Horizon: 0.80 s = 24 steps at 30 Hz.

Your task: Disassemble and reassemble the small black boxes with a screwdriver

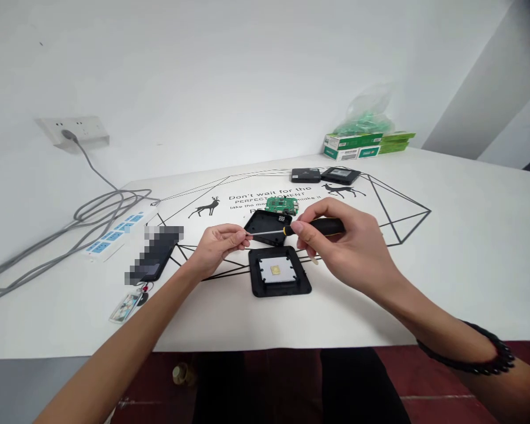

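Note:
A screwdriver (324,227) with a black and yellow handle lies in my right hand (348,244), its shaft pointing left. At the shaft's tip, my left hand (223,244) is closed in a pinch; whatever sits between those fingertips is too small to make out. Below the shaft rests a black square housing half (256,288) with a white plate (287,268) and a small yellowish pad inside. Just behind is another black cover (265,224), partly hidden by the shaft and fingers. A green circuit board (281,205) lies beyond that cover.
Two black boxes, one flat (306,175) and one with a label (341,175), stand farther back. Green-white cartons (352,146) with a plastic bag (366,118) are at the wall. Left are a phone (161,253), a keychain (127,306), a power strip (115,235) and grey cable (95,218).

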Available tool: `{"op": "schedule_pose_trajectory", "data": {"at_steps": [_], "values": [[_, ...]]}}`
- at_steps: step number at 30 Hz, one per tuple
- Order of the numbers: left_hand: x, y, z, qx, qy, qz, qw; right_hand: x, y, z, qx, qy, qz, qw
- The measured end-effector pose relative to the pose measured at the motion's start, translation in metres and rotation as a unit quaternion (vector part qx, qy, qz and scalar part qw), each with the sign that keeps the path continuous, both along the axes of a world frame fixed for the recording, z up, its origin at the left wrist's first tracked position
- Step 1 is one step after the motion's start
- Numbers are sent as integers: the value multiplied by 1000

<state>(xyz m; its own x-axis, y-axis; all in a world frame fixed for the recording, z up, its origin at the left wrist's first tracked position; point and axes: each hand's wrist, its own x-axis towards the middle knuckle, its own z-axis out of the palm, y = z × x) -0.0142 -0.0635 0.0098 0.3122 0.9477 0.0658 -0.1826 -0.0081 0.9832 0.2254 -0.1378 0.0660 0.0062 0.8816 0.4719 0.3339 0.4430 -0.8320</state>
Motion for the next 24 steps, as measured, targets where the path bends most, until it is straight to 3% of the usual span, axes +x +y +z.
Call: {"op": "schedule_pose_trajectory", "data": {"at_steps": [6, 24], "values": [[-1, 1, -1, -6, -21, 32, 999, -9, 3, -5, 11, 12, 1, 1000], [-2, 7, -3, -84, -154, 36, 984, -29, 3, -16, 65, 8, -25, 998]]}}
